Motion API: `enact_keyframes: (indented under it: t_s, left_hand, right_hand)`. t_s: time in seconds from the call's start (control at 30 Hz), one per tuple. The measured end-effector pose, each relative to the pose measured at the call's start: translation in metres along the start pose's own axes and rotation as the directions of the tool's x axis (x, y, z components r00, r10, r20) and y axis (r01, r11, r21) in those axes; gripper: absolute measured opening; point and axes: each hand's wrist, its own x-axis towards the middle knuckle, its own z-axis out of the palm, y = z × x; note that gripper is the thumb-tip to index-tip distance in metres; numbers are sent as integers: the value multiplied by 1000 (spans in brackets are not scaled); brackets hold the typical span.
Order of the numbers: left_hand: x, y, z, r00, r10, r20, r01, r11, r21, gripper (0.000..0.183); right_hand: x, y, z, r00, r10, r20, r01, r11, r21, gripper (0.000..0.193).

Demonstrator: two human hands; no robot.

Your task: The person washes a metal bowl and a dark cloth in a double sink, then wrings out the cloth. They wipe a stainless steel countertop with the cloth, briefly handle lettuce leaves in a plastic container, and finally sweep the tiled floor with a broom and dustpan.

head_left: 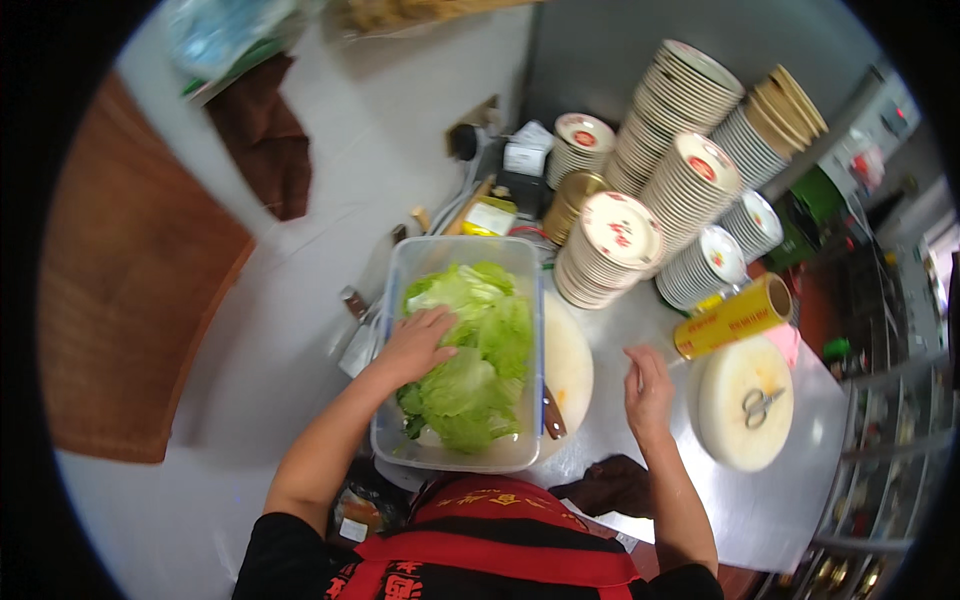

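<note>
Head view is showing the left hand [415, 347] lying palm down against the left side of a loose heap of green lettuce leaves [480, 340], so most of the heap is sitting to that hand's right, with leaves also spreading farther from the body and back toward it. The heap is filling much of a clear plastic tub [465, 241], and both are running lengthwise away from the person. The left hand is clearly the nearer one, as it is already touching the leaves inside the tub; its fingers are stretching forward, with the thumb standing apart from them. Its underside is facing away from the camera, so whether a leaf is caught beneath is staying unclear.

The right hand [652, 388] is hovering outside the tub, above the steel worktop [800, 500], with the lettuce lying off to its left, beyond the tub's right wall. Its fingers are curling loosely, about half open, and are holding nothing visible. Between it and the tub, a brown-handled knife [553, 413] is resting on a round cutting board [572, 365] partly hidden by the tub. On the right hand's other side, scissors [760, 407] are lying on a second round board [725, 420].
</note>
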Motion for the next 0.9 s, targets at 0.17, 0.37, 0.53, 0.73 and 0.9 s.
enact_keyframes:
  t_s: [0.17,0.37,0.53,0.73,0.9]
  left_hand:
    - [-17,18,-24,978,-24,-209,7,997,-83,39]
    - [-71,-18,-32,815,-438,-380,318,885,-340,35]
    - [-118,-67,-10,712,-659,-242,501,718,-483,35]
    - [-85,-62,-5,733,-621,-278,554,781,-288,34]
    - [-31,-40,-33,791,-425,-440,414,902,-125,33]
  right_hand:
    - [-165,91,-43,914,308,265,-138,849,-510,51]
    - [-225,140,6,871,484,-89,-483,806,-342,31]
    - [-71,178,32,842,399,-364,-376,917,135,39]
    - [23,216,121,933,247,-262,-342,838,-426,54]
    - [-69,151,138,997,50,-65,-71,921,-383,46]
